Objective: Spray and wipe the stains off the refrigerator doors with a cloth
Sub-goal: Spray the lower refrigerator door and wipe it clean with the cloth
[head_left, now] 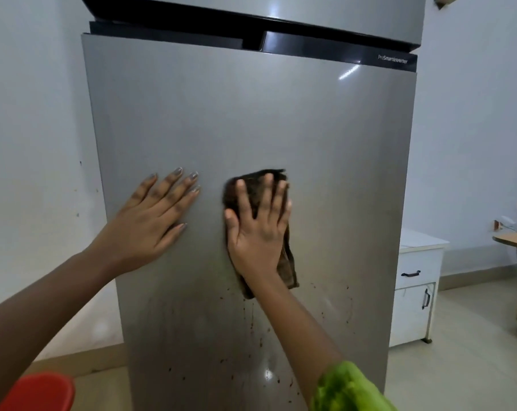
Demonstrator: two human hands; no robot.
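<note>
Right hand [258, 229] flat, fingers spread, pressing the one brown cloth [288, 265] on lower door [251, 114], mid-height. Left hand [153, 221] flat beside it, near door's left edge, gripping nothing. Upper door [325, 13] overhead, second of two. Many brown specks [251, 318] below cloth; clean steel above.

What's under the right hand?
A brown cloth, pressed flat against the refrigerator door by the right hand. The door surface beneath the cloth is covered and cannot be seen.

White cabinet [416, 280] right, wood table [515, 237], red tub [40, 391] btm-left.
</note>
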